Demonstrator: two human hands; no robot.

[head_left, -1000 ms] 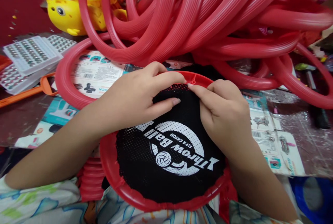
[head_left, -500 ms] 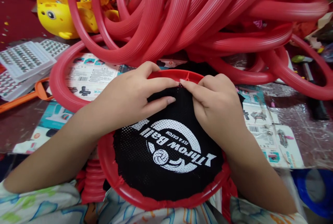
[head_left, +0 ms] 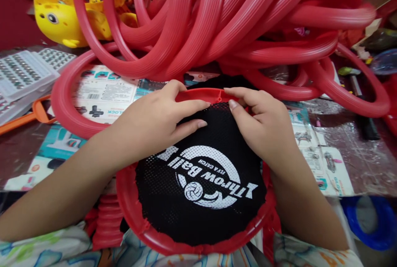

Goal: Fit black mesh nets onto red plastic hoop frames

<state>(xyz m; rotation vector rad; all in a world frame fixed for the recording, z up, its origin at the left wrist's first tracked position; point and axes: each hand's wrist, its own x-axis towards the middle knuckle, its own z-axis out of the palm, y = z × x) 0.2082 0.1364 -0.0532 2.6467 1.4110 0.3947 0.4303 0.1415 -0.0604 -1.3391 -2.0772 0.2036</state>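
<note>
A red plastic ring (head_left: 127, 201) rests against my lap with black mesh fabric (head_left: 204, 130) stretched across it. White "Throw Ball Fly & Catch" print shows upside down on the mesh. My left hand (head_left: 166, 112) grips the ring's far rim, index fingertip at the mesh edge and thumb lying over the fabric. Right of it, my right hand (head_left: 263, 120) holds the same rim, index finger on the red edge and thumb on the mesh border. Between the fingertips, a strip of bare red rim shows. The fingers beneath the rim are hidden.
A large pile of red ribbed hoops (head_left: 211, 23) stands beyond the ring. Yellow animal-shaped toys (head_left: 62, 19), clear cases of small parts (head_left: 25, 72) and an orange tool (head_left: 37, 112) lie left. Printed card sheets (head_left: 105, 89) cover the table; a blue ring (head_left: 347, 217) sits lower right.
My right hand's index finger has shifted from the mesh edge up onto the rim, and its thumb now shows on the mesh border. The left hand keeps its hold. The view has shifted slightly.
</note>
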